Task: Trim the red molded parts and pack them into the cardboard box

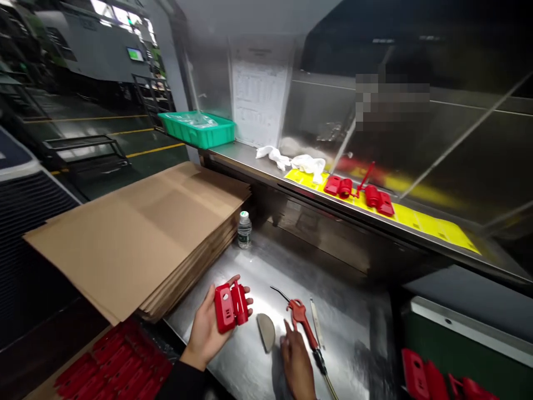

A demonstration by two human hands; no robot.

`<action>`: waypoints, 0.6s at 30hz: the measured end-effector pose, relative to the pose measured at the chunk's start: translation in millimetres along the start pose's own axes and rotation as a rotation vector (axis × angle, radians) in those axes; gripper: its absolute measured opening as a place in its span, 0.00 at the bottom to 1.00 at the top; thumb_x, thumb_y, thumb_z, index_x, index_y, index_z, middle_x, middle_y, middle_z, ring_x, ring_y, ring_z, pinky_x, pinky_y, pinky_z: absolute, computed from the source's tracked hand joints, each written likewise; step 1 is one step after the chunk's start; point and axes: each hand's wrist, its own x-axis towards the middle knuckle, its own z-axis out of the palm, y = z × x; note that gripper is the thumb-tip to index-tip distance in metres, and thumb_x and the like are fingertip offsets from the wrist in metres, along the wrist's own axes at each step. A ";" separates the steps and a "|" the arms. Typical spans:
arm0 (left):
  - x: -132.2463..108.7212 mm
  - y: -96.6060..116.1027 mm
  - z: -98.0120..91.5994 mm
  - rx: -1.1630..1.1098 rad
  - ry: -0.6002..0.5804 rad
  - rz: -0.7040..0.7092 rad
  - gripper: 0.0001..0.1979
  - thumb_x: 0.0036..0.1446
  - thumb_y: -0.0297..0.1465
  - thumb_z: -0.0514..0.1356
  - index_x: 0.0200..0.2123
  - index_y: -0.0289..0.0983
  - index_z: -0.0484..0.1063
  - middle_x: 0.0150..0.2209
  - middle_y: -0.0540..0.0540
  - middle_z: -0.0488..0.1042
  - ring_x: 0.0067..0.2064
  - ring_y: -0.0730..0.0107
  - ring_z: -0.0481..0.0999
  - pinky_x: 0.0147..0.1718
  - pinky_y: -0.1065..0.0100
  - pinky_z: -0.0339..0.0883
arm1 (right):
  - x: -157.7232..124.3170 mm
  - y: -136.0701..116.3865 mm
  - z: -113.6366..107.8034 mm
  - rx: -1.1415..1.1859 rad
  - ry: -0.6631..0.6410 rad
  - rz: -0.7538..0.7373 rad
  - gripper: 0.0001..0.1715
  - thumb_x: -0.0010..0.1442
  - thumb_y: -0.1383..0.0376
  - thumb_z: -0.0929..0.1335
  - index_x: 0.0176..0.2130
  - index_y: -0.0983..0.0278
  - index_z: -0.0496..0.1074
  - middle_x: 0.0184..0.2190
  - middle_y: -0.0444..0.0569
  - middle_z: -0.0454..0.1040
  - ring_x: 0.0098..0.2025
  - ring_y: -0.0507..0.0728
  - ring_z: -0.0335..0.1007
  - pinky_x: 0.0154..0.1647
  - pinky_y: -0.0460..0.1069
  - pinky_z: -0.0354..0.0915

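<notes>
A red moulded plastic part (231,306) lay across the upturned palm of the left hand (206,328), above a stainless steel bench (345,339). The fingers (246,299) curled narrowly around its far side, holding it, and a round hole showed in its upper face. The right hand (296,366) was low over the steel and held nothing, its fingers loosely apart. Its fingertips were just beside the red grip of an air blow gun (302,328), though I could not tell whether they touched it. The gun's thin black nozzle pointed up and left, and its hose ran off the bottom of the view. Between the hands lay a half-round grey blade (265,331), and a slim pale blade (316,322) lay just right of the gun. Past the left hand stood a stack of flattened cardboard sheets (137,239) and a water bottle (244,229), with rows of red parts (112,366) below. On the far shelf (245,158) were a yellow mat (433,222) bearing more red parts (358,191), a white cloth (291,159) and a green plastic tray (196,129).
</notes>
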 end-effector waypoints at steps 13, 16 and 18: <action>23.9 -41.9 -26.6 -0.050 0.123 -0.079 0.27 0.64 0.38 0.58 0.62 0.30 0.64 0.51 0.27 0.77 0.47 0.45 0.80 0.49 0.46 0.73 | 28.6 17.0 -14.8 -0.426 0.051 0.222 0.15 0.57 0.64 0.67 0.42 0.71 0.71 0.41 0.62 0.75 0.46 0.71 0.73 0.45 0.60 0.66; 27.1 -36.1 -24.3 -0.055 0.149 -0.050 0.27 0.63 0.38 0.60 0.60 0.29 0.66 0.51 0.25 0.76 0.47 0.41 0.80 0.50 0.42 0.71 | 15.1 19.1 -26.1 -0.324 0.000 0.164 0.18 0.59 0.64 0.65 0.49 0.65 0.69 0.37 0.52 0.79 0.36 0.61 0.78 0.31 0.51 0.69; 30.5 -31.1 -23.2 -0.055 0.165 -0.022 0.28 0.62 0.39 0.61 0.59 0.29 0.67 0.50 0.24 0.76 0.49 0.37 0.79 0.51 0.38 0.69 | 4.9 17.1 -31.9 -0.251 0.058 0.090 0.25 0.56 0.63 0.68 0.54 0.58 0.68 0.40 0.49 0.79 0.34 0.60 0.79 0.30 0.50 0.71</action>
